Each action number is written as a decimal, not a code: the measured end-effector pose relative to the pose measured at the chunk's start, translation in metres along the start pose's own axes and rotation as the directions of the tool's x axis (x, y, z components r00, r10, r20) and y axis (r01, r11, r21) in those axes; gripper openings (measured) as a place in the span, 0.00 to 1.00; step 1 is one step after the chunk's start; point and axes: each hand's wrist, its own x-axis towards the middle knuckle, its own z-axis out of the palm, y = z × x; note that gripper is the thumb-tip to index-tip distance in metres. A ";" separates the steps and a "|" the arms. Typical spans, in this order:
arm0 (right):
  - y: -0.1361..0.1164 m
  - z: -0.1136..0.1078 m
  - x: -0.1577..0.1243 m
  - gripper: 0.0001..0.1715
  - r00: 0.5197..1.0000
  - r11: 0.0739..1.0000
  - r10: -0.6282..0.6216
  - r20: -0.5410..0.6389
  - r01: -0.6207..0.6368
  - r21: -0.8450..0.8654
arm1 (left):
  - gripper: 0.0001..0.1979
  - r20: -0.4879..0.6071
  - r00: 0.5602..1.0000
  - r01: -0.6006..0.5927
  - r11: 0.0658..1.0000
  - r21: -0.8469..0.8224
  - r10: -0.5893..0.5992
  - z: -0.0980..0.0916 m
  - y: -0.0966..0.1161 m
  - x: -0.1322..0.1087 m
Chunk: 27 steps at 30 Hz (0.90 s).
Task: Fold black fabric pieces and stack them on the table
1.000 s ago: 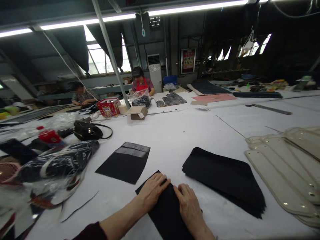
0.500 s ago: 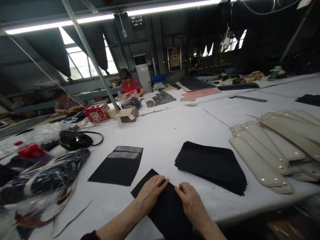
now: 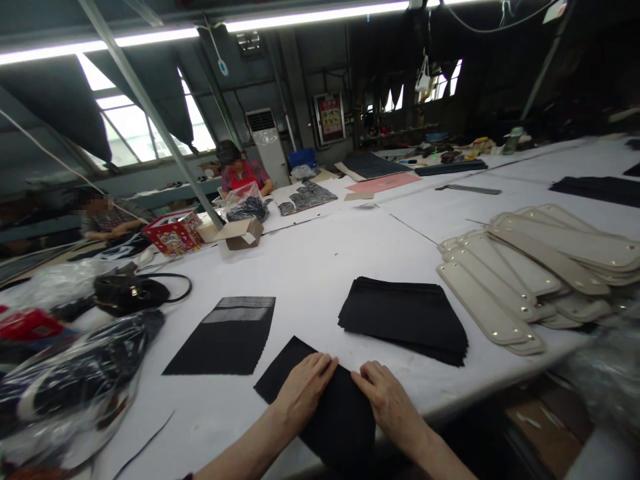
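A black fabric piece [image 3: 340, 410] lies at the near edge of the white table [image 3: 325, 267] and hangs slightly over it. My left hand [image 3: 303, 390] rests flat on it, fingers stretched out together. My right hand [image 3: 387, 403] lies flat beside it on the same piece, fingers extended. A single black sheet with a shiny band [image 3: 223, 335] lies to the left. A stack of black fabric pieces [image 3: 405, 320] sits to the right of my hands.
Several cream leather straps with studs [image 3: 525, 280] fan out at right. Plastic-wrapped bundles [image 3: 70, 380] and a black handbag [image 3: 127, 293] crowd the left. A cardboard box [image 3: 240, 233] and red box [image 3: 173, 233] stand farther back, where two people work.
The view has swung right, so everything slides left and the table's right edge shows. Both hands stay flat on the black piece, which now hangs over the near edge.
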 end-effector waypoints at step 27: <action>0.007 -0.013 -0.040 0.19 0.999 0.979 0.010 -0.050 -0.021 -0.203 | 0.39 -0.009 0.997 -0.071 0.986 0.151 0.073 0.013 0.029 0.006</action>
